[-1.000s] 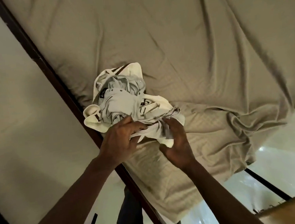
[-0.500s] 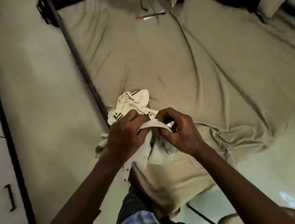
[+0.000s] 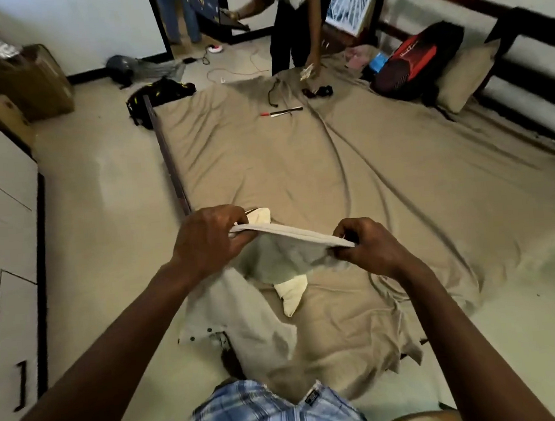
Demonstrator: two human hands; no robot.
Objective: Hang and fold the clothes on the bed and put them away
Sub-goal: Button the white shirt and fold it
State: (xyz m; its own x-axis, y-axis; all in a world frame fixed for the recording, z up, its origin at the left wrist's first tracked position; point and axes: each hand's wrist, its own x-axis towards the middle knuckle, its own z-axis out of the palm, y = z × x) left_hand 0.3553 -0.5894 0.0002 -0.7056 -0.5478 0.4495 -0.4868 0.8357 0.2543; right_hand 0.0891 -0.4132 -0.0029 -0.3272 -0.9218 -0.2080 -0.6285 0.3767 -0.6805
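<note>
**Holding one garment taut over the bed's near end: task judged early**

Your left hand [image 3: 208, 239] and right hand [image 3: 369, 249] each pinch one end of a straight hem of the pale cream-and-grey cloth garment [image 3: 283, 259], fingers curled round the fabric, the edge pulled flat between them. The rest of the garment hangs below that edge; its lower part rests crumpled on the wide bed with the wrinkled tan sheet [image 3: 367, 186], and one flap drapes over the near corner.

Progress, as judged: nothing folded and nothing hung. This piece is only being opened out, so you are at the straightening step that comes before a fold. I cannot tell whether it is a shirt or shorts.

Left to do: fold or hang this piece, then carry it to storage, perhaps the white cupboard front [image 3: 0, 205] on your left, which is closed. No hanger shows.

At the far end of the bed lie a red-and-black backpack [image 3: 417, 59] and a tan pillow [image 3: 464, 76]; pink cloth beside them may be further clothing.
</note>
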